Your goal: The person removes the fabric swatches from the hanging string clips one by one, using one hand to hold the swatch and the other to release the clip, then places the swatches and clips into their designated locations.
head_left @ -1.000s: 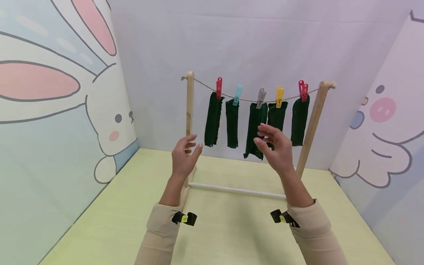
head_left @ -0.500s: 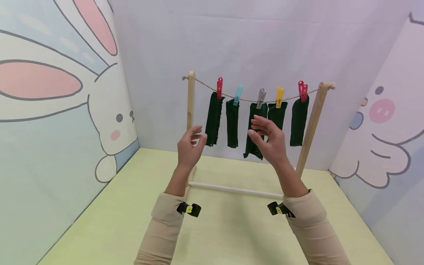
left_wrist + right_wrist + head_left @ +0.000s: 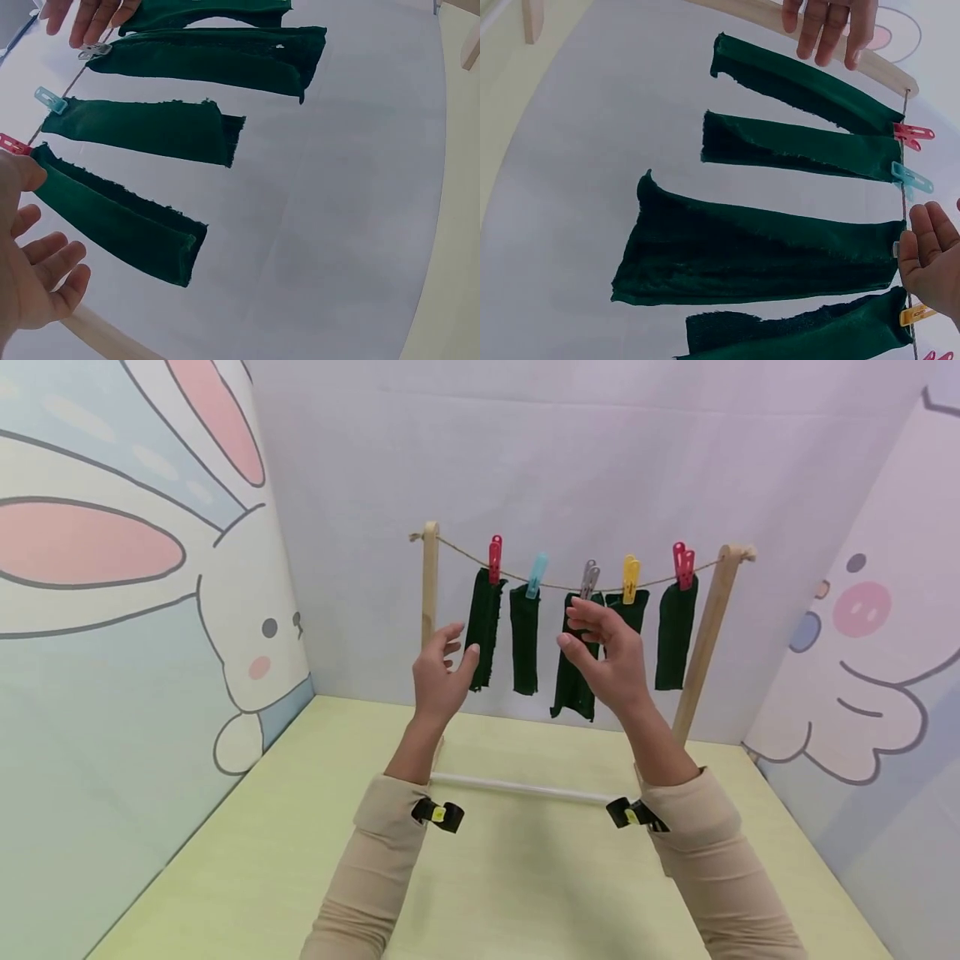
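So there's a little clothesline here, a sagging rope strung between a left post and a right post, with a white rod running across low down by the tabletop. Five dark green cloth strips hang off it. Going left to right: first strip under a red clip, second strip under a light blue clip, middle strip on a grey clip, fourth strip on a yellow clip, last strip on another red clip.

Person's left hand is up near the first strip, fingers loosely bent, thumb spread away. Right hand is up by the middle strip, just beside the grey clip, fingers relaxed, gap between them and the thumb. Can't tell if it's actually touching anything. Both arms wear beige sleeves.
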{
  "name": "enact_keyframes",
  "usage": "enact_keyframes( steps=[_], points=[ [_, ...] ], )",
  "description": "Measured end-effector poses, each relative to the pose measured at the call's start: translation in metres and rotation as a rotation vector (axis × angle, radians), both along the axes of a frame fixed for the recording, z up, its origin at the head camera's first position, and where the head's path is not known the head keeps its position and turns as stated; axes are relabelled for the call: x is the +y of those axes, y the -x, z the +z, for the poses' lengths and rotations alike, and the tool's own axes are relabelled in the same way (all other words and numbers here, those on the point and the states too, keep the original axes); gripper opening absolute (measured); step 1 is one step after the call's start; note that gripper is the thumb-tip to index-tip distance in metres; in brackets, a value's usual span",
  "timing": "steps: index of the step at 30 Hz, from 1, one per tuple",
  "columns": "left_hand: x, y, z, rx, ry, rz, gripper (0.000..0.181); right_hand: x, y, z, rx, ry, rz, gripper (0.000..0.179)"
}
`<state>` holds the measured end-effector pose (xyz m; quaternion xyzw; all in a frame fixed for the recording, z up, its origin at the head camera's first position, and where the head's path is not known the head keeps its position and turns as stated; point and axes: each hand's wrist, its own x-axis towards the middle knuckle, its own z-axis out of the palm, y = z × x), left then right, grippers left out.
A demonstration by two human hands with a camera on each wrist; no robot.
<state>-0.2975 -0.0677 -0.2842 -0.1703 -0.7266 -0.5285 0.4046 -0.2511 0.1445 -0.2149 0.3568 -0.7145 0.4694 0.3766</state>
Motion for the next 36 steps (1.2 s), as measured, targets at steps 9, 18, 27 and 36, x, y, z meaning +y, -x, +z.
enact_keyframes(
  steps=[9, 18, 27, 36],
  points=[
    [0.002, 0.008, 0.012, -0.007, 0.032, 0.035, 0.037, 0.005, 0.029, 0.002, 0.041, -0.006, 0.000, 0.039],
    [0.006, 0.014, 0.025, -0.027, 0.008, 0.021, 0.035, -0.005, 0.039, 0.017, 0.099, 0.000, 0.055, 0.037],
    [0.008, 0.019, 0.041, -0.074, -0.073, 0.003, 0.035, -0.019, 0.046, 0.032, 0.132, -0.008, 0.070, 0.039],
    [0.014, 0.020, 0.056, -0.075, -0.101, -0.024, 0.031, -0.029, 0.056, 0.047, 0.142, -0.068, -0.002, 0.042]
  ],
)
